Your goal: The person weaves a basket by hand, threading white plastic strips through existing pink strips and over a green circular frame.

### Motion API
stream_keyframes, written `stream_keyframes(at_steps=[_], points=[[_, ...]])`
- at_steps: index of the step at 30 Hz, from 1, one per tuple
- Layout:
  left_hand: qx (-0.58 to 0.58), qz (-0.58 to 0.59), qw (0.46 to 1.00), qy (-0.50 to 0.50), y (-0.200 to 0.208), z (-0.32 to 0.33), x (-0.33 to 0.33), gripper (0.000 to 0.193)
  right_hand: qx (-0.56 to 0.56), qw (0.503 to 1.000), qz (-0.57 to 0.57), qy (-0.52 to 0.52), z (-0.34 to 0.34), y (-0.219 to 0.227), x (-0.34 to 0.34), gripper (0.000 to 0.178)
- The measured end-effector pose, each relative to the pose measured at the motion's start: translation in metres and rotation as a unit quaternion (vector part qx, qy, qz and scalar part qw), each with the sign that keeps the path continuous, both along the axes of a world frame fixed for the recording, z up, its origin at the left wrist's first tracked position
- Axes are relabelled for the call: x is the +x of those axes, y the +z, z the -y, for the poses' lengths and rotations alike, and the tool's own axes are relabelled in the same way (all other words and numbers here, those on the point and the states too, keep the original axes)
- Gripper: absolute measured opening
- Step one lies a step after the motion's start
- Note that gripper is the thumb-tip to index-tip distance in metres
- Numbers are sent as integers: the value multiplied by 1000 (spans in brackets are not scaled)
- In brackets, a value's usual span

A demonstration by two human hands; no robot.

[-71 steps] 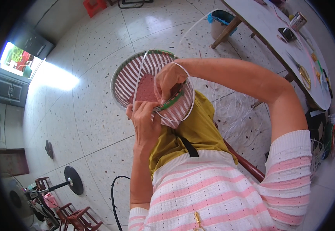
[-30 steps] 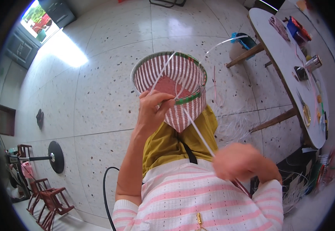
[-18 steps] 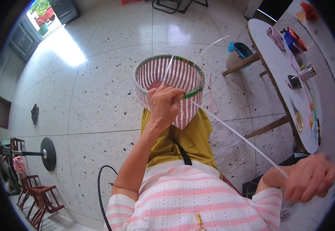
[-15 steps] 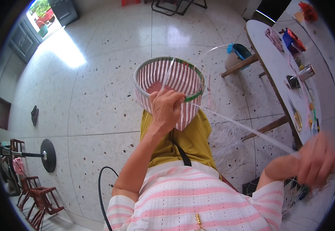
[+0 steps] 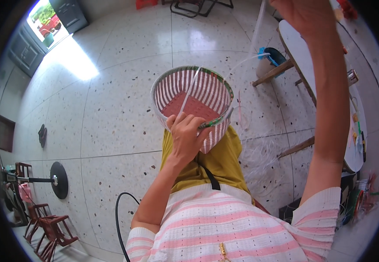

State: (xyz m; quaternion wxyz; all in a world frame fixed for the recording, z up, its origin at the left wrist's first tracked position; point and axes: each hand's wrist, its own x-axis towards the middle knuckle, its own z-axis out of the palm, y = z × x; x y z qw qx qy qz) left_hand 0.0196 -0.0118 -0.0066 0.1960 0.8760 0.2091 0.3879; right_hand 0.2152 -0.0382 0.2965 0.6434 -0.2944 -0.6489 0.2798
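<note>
A round woven basket with red-brown and white stripes rests tilted against my lap, its inside facing up. Part of its rim is bound in green, the rest in white. My left hand grips the near rim, with the thumb on the outside by the green binding. A narrow white strip runs from under its fingers across the opening to the far rim. High at the upper right, my right hand is raised, partly cut off by the picture's edge. A blurred white plastic strip leads up to its fingers.
A white-topped table with wooden legs stands on the right, a bin with a dark inside beside it. Loose white strips lie heaped on the floor. Small brown chairs and a round black stand base are at left.
My right hand has swept from the lower right up to the top right, carrying the white strip upward. My left hand stays on the rim; the basket has shifted slightly.
</note>
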Motion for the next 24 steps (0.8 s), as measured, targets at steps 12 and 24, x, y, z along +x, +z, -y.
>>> stream_keyframes(at_steps=[12,24], points=[[-92,36,995,-20,-6,13,-38,40,-395,911,85,77,1,-182,-4,17],[-52,69,996,6,-29,34,-54,58,-406,888,188,102,14,-250,-34,13]])
